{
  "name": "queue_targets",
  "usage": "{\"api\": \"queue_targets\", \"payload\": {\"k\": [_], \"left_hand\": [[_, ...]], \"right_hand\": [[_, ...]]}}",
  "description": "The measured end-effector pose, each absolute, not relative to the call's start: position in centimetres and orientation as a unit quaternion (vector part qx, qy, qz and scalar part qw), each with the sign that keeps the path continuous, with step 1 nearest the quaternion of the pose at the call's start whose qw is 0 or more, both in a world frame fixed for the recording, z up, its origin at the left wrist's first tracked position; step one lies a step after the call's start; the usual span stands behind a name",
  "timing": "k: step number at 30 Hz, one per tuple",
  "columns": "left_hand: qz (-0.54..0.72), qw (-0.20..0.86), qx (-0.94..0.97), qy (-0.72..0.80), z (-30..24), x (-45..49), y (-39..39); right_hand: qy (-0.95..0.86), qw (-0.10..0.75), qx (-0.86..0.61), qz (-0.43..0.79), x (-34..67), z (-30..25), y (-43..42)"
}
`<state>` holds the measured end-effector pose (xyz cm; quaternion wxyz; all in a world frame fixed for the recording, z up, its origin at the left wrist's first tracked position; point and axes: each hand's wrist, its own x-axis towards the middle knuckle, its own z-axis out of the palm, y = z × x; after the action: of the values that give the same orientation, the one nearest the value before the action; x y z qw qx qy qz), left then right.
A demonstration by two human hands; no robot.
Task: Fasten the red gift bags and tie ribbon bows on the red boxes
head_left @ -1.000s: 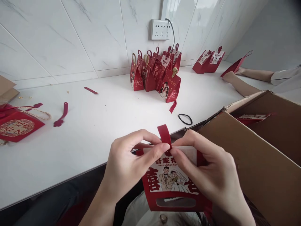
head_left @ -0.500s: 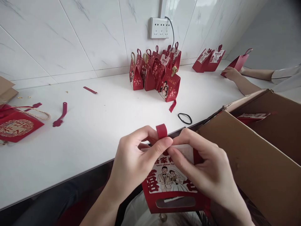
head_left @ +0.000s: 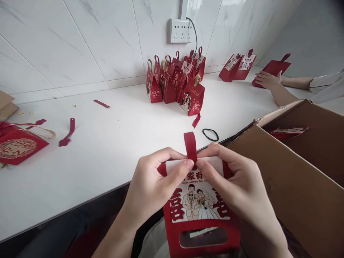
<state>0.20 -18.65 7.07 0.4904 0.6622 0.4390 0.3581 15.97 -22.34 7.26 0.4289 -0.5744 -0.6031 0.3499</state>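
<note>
Both hands pinch the top edge of a red gift box (head_left: pixel 200 211) with a printed couple and a cut-out window low on its front. My left hand (head_left: pixel 158 186) has thumb and fingers closed on the top, left of centre. Opposite it, my right hand (head_left: pixel 233 182) grips the same edge, its thumb beside the other. Between the thumbs a red strap loop (head_left: pixel 190 145) stands up from the box. Beyond my hands, a black elastic band (head_left: pixel 210 135) lies on the table.
Several finished-looking red boxes (head_left: pixel 169 87) stand by the wall. An open cardboard box (head_left: pixel 285 172) is at right, with a red box inside. Loose red straps (head_left: pixel 70 132) and a red box with cord (head_left: pixel 24 143) lie left. A co-worker's hand (head_left: pixel 267 79) touches another red box.
The strap loop now stands taller and more upright above my thumbs. More of the held box's top shows. At the right, the co-worker's box has tilted and their hand lies flatter on it.
</note>
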Motion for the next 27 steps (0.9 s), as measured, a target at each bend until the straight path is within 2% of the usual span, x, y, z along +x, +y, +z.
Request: {"api": "queue_targets", "payload": {"k": [5, 13, 19, 22, 24, 27], "left_hand": [[0.374, 0.494, 0.651, 0.438, 7.2, 0.4, -18.7], [0.38, 0.487, 0.649, 0.444, 7.1, 0.6, -18.8], [0.373, 0.52, 0.627, 0.444, 7.1, 0.2, -18.7], [0.344, 0.634, 0.589, 0.364, 6.4, -0.4, -17.9], [0.326, 0.719, 0.548, 0.275, 5.4, -0.5, -17.1], [0.347, 0.723, 0.545, 0.246, 3.6, 0.3, -16.3]], "right_hand": [[-0.584, 0.419, -0.57, 0.399, 16.1, 7.5, -22.3], [-0.58, 0.421, -0.568, 0.405, 16.1, 7.3, -22.3], [-0.578, 0.419, -0.555, 0.427, 16.4, 7.4, -22.5], [-0.575, 0.447, -0.521, 0.445, 17.0, 6.6, -22.0], [-0.577, 0.494, -0.448, 0.472, 17.4, 5.4, -21.0], [-0.552, 0.581, -0.329, 0.499, 17.7, 3.1, -18.8]]}}
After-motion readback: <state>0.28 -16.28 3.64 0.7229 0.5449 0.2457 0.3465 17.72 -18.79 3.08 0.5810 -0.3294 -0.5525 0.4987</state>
